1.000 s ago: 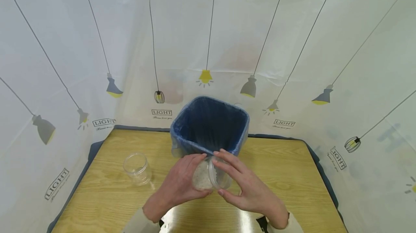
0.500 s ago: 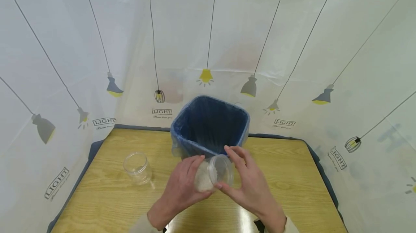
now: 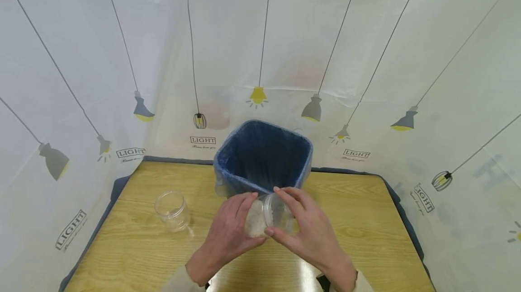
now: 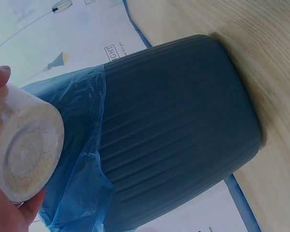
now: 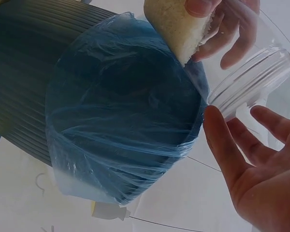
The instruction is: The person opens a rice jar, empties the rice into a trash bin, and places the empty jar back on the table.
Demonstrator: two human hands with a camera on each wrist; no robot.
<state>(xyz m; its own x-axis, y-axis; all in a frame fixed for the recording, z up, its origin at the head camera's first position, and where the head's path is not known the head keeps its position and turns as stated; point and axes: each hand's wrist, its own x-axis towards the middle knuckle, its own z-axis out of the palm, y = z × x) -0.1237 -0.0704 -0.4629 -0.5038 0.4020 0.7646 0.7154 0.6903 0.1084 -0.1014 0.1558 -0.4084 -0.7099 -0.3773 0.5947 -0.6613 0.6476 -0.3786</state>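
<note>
My left hand (image 3: pixel 229 226) grips a clear plastic jar (image 3: pixel 255 220), tipped on its side in front of the blue-lined bin (image 3: pixel 228 179). White grains like rice lie in the jar's base end, whose round bottom faces the left wrist view. At the other end, the thumb and fingertips of my right hand (image 3: pixel 313 231) hold the clear ridged lid (image 5: pixel 253 72). Whether the lid is loose from the jar cannot be told. In the right wrist view, left-hand fingers (image 5: pixel 232 48) show through the clear wall.
Another clear jar (image 3: pixel 172 213) stands on the wooden table (image 3: pixel 130 247) to the left. The bin is dark and ribbed, with its bag (image 5: pixel 125 116) folded over the rim. Behind it hangs a white sheet (image 3: pixel 244 34) printed with lamps.
My right hand's fingers lifted away from the jar's far side, then came back against it, while the thumb stayed near the lid. The jar shifted slightly right in the left hand.
</note>
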